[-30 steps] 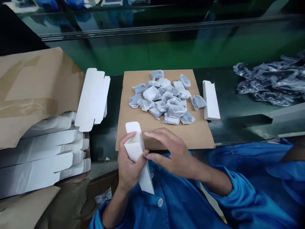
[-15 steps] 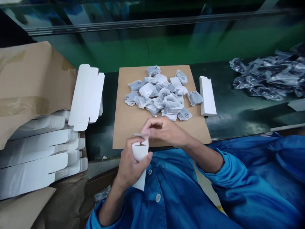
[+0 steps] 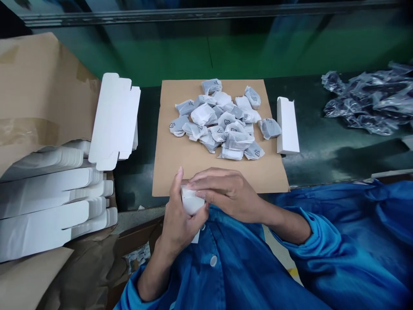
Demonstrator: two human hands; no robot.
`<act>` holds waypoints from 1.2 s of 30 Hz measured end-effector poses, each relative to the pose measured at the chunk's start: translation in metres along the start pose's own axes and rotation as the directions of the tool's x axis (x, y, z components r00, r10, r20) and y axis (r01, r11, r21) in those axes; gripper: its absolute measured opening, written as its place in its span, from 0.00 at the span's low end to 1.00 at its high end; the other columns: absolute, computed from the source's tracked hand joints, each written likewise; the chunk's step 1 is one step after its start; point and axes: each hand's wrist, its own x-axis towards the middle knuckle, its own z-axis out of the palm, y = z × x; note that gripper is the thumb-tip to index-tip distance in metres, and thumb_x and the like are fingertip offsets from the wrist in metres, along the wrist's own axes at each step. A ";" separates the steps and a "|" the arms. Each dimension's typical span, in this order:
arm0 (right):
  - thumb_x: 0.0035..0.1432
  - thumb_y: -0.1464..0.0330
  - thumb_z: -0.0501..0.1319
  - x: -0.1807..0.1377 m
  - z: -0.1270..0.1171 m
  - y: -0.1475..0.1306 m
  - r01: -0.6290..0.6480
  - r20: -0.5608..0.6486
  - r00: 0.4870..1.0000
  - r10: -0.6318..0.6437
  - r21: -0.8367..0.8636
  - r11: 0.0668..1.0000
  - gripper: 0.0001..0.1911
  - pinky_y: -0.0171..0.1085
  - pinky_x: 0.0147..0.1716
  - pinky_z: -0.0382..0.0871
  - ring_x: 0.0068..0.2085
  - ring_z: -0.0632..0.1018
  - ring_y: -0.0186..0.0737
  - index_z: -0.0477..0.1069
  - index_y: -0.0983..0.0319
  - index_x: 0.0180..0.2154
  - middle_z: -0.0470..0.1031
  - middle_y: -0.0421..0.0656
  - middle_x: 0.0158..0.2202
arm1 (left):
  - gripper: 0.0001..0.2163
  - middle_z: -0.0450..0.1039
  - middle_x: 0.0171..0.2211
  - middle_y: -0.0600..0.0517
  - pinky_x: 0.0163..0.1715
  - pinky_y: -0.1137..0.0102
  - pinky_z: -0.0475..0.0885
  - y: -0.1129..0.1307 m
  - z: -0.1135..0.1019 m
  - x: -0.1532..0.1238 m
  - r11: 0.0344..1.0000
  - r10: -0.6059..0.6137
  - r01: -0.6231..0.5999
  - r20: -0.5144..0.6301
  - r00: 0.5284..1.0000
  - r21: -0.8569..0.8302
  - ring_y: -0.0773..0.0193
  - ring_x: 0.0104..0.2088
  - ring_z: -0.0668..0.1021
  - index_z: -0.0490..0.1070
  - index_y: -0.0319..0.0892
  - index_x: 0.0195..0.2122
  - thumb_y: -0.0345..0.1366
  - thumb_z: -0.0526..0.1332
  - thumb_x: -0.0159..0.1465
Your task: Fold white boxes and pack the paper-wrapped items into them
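My left hand (image 3: 179, 221) is wrapped round a small white carton (image 3: 191, 203), holding it upright in front of my blue coat. My right hand (image 3: 226, 191) lies over the carton's top end, fingers pressed together on its flap. Just beyond my hands lies a brown cardboard sheet (image 3: 180, 165) carrying a pile of several small items wrapped in translucent white bags (image 3: 222, 125). One assembled white carton (image 3: 287, 125) lies flat at the sheet's right edge.
Stacks of flat white carton blanks (image 3: 48, 206) fill a brown-paper-lined box on the left, with a few blanks (image 3: 114, 118) leaning on it. A heap of dark items in clear plastic bags (image 3: 371, 101) sits far right. A green conveyor belt (image 3: 226, 56) runs behind.
The carton's open top flap was folded down. My right hand moved from beside the carton to pressing on its top end, and the carton turned more upright in my left hand.
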 end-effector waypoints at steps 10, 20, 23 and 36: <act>0.63 0.77 0.56 -0.026 0.032 0.019 0.252 -0.142 0.925 -0.351 -0.462 0.850 0.11 0.39 0.36 0.75 0.39 0.78 0.39 0.76 0.67 0.43 0.80 0.50 0.44 | 0.36 0.62 0.64 0.40 0.51 0.61 0.74 0.000 -0.002 -0.012 0.982 -0.152 0.172 0.211 0.965 -0.080 0.53 0.58 0.74 0.46 0.47 0.69 0.35 0.63 0.62; 0.67 0.75 0.51 0.118 -0.002 0.018 0.188 0.198 0.979 -0.039 -0.823 0.536 0.20 0.51 0.51 0.66 0.56 0.71 0.54 0.63 0.66 0.59 0.73 0.54 0.53 | 0.19 0.75 0.38 0.50 0.36 0.71 0.74 -0.019 -0.007 0.033 0.528 -0.704 0.429 -0.095 0.703 -0.733 0.63 0.37 0.79 0.66 0.45 0.53 0.46 0.61 0.63; 0.60 0.83 0.53 0.174 0.012 0.035 0.285 0.359 0.922 0.141 -0.881 0.378 0.14 0.49 0.48 0.66 0.50 0.75 0.55 0.74 0.69 0.42 0.77 0.56 0.43 | 0.17 0.76 0.37 0.51 0.40 0.71 0.74 -0.028 -0.008 0.044 0.414 -0.745 0.320 -0.115 0.657 -0.852 0.64 0.40 0.79 0.67 0.43 0.51 0.38 0.61 0.61; 0.65 0.67 0.58 -0.009 -0.018 0.025 -0.267 -0.508 0.861 -0.039 -0.516 0.814 0.07 0.35 0.32 0.70 0.35 0.76 0.37 0.73 0.61 0.34 0.75 0.43 0.35 | 0.18 0.66 0.60 0.39 0.64 0.52 0.57 -0.050 -0.014 0.026 0.988 -0.033 0.081 -0.326 0.945 0.135 0.49 0.64 0.65 0.69 0.42 0.57 0.34 0.60 0.65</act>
